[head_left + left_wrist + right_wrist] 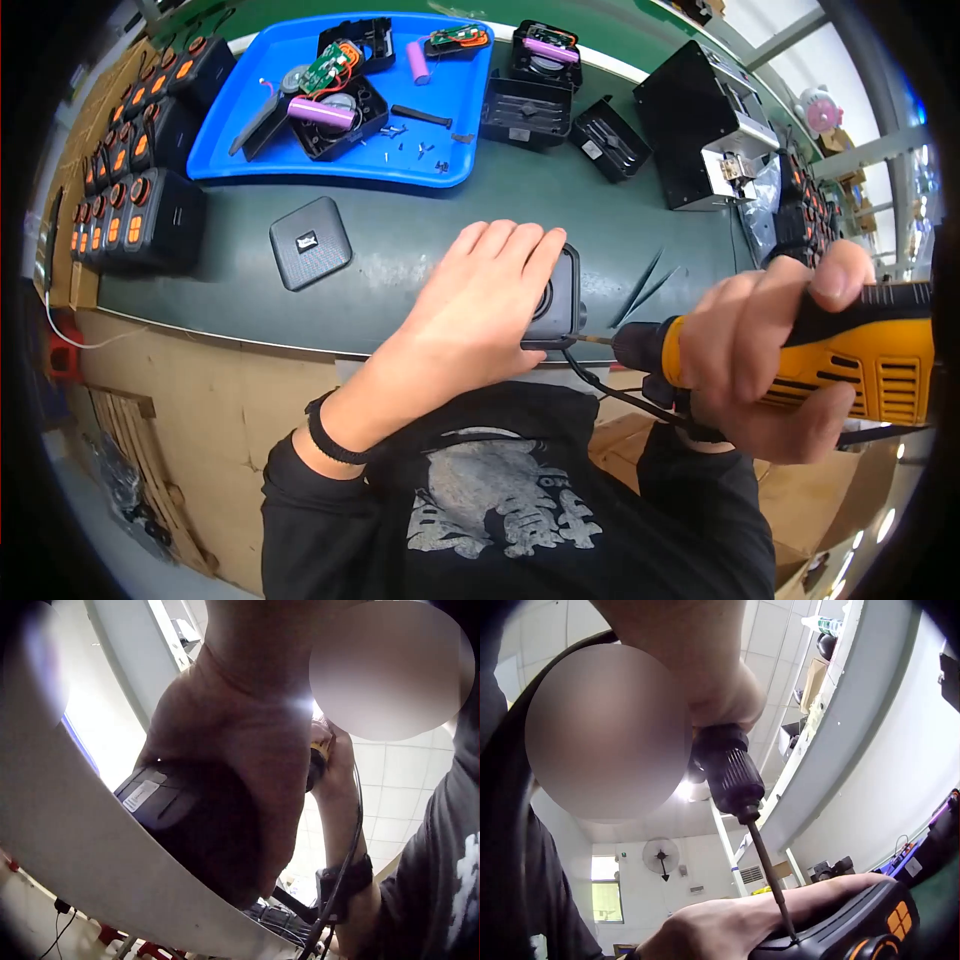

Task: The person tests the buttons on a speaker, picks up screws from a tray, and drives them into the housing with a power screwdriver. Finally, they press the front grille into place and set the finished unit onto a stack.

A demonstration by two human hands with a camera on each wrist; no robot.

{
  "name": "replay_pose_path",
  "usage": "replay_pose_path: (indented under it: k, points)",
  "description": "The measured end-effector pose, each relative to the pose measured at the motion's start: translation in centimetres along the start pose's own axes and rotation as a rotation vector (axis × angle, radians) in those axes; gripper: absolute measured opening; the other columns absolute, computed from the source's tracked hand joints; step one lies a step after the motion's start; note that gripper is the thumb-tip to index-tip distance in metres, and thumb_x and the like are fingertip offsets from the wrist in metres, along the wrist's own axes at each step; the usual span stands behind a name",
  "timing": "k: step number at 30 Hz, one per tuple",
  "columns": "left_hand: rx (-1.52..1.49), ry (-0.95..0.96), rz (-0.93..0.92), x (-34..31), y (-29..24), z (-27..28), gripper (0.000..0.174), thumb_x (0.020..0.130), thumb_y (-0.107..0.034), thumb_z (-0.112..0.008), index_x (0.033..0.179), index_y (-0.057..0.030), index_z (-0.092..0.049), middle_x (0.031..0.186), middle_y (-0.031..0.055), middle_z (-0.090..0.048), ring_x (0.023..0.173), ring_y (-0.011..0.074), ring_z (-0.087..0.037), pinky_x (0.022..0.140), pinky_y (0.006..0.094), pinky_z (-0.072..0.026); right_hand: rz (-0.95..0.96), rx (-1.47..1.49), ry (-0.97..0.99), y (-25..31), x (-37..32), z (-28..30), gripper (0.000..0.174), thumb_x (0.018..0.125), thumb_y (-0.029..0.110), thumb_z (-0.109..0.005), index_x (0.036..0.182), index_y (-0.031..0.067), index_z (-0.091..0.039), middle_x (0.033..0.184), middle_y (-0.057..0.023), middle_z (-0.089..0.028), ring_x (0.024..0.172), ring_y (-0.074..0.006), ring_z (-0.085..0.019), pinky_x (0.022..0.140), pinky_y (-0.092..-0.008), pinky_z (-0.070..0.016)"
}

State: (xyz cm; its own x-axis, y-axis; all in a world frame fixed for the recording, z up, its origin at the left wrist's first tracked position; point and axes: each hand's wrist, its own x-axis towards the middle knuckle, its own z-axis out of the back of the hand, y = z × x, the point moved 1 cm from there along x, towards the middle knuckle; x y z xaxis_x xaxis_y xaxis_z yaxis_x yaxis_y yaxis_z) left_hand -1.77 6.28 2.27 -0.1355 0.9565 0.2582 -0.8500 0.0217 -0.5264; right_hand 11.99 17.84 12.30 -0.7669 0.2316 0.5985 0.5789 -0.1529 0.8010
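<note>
My left hand [480,305] lies over a black plastic device housing [566,300] at the table's front edge, gripping it with fingers across the top and thumb at the near side. Orange buttons [900,920] and an orange-ringed knob show on the housing in the right wrist view; a white label [141,796] is on it in the left wrist view. My right hand [765,360] grips a yellow and black power screwdriver [860,365], held level from the right. Its long thin bit [769,870] meets the housing's side, the tip right at the surface.
Tweezers [645,290] lie right of the housing, a square black cover [311,245] to the left. Behind stands a blue tray [320,180] with opened housings, pink battery cells and screws. Finished-looking devices [165,225] line the left; a black metal box [690,120] stands right.
</note>
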Motion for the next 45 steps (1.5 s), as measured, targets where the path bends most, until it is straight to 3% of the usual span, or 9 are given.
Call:
replay_pose_path:
  k: [12,16,22,25,33,40,42,43,45]
  points:
    - [0.028,-0.092,0.000,-0.3,0.5,-1.0,0.086,0.050,-0.017,-0.089,0.125,0.0018,-0.050,0.114,0.0128,-0.054,0.107,0.0301,-0.053,0.098,0.0396,-0.0406,0.019,-0.085,0.149,-0.8,0.8,-0.5,0.046,0.090,0.032,-0.062,0.117,0.0057,-0.036,0.074,-0.0036,-0.059,0.055,-0.0129,-0.061,0.050,-0.0218,-0.0514]
    - [0.014,-0.108,0.025,-0.3,0.6,-1.6,0.087,0.050,-0.018,-0.089,0.124,0.0020,-0.050,0.114,0.0125,-0.054,0.106,0.0294,-0.053,0.097,0.0391,-0.0404,-0.081,-0.104,0.255,-1.2,1.3,-0.4,0.046,0.089,0.031,-0.064,0.116,0.0064,-0.036,0.073,-0.0029,-0.059,0.056,-0.0127,-0.062,0.051,-0.0217,-0.0519]
    - [-0.071,-0.052,0.055,-0.1,0.9,-1.7,0.085,0.051,-0.017,-0.087,0.124,0.0034,-0.049,0.112,0.0132,-0.053,0.104,0.0299,-0.052,0.096,0.0399,-0.0398,-0.114,-0.069,0.119,-2.3,-0.2,-1.0,0.037,0.090,0.028,-0.064,0.109,0.0113,-0.038,0.070,0.0014,-0.056,0.052,-0.0108,-0.057,0.054,-0.0224,-0.0478]
    - [-0.043,-0.062,0.039,-0.1,0.9,-1.7,0.080,0.054,-0.015,-0.083,0.124,0.0044,-0.048,0.110,0.0134,-0.053,0.102,0.0294,-0.051,0.095,0.0391,-0.0398,-0.216,-0.267,0.093,-1.2,0.0,-1.5,0.036,0.087,0.028,-0.071,0.103,0.0157,-0.042,0.068,0.0039,-0.057,0.053,-0.0098,-0.058,0.053,-0.0222,-0.0469]
    - [0.043,-0.113,0.052,-0.2,0.8,-2.4,0.064,0.059,-0.010,-0.070,0.118,0.0066,-0.052,0.104,0.0129,-0.053,0.095,0.0268,-0.050,0.090,0.0371,-0.0399,-0.228,-0.194,0.101,-1.4,-0.3,-0.6,0.039,0.079,0.023,-0.078,0.100,0.0155,-0.046,0.068,0.0019,-0.062,0.051,-0.0115,-0.064,0.054,-0.0227,-0.0517]
    - [0.026,-0.101,0.034,-0.1,0.8,-1.9,0.067,0.059,-0.010,-0.074,0.120,0.0056,-0.051,0.106,0.0132,-0.053,0.097,0.0282,-0.051,0.093,0.0380,-0.0404,-0.206,-0.126,0.148,-1.6,-0.6,-0.5,0.039,0.080,0.024,-0.078,0.100,0.0151,-0.045,0.068,0.0027,-0.062,0.051,-0.0110,-0.063,0.053,-0.0233,-0.0520]
    - [-0.070,-0.053,0.054,0.1,0.8,-1.6,0.076,0.055,-0.012,-0.081,0.122,0.0041,-0.050,0.108,0.0137,-0.054,0.100,0.0302,-0.052,0.094,0.0395,-0.0408,-0.160,-0.289,-0.058,-1.5,-1.0,-1.3,0.038,0.082,0.024,-0.076,0.101,0.0144,-0.044,0.067,0.0041,-0.059,0.050,-0.0104,-0.061,0.052,-0.0230,-0.0502]
    - [-0.063,-0.055,0.047,0.1,0.7,-1.6,0.076,0.055,-0.012,-0.081,0.122,0.0041,-0.050,0.108,0.0137,-0.054,0.100,0.0302,-0.052,0.094,0.0395,-0.0408,-0.174,-0.158,0.131,-2.1,-0.1,-0.6,0.036,0.085,0.025,-0.074,0.101,0.0138,-0.043,0.067,0.0051,-0.057,0.049,-0.0098,-0.058,0.053,-0.0232,-0.0481]
    - [-0.069,-0.099,0.053,0.0,0.8,-1.9,0.083,0.050,-0.015,-0.085,0.123,0.0023,-0.049,0.110,0.0139,-0.054,0.103,0.0316,-0.052,0.096,0.0410,-0.0408,-0.153,-0.149,0.069,-2.1,-0.3,-1.3,0.032,0.087,0.023,-0.071,0.101,0.0135,-0.043,0.066,0.0046,-0.055,0.048,-0.0095,-0.056,0.051,-0.0225,-0.0468]
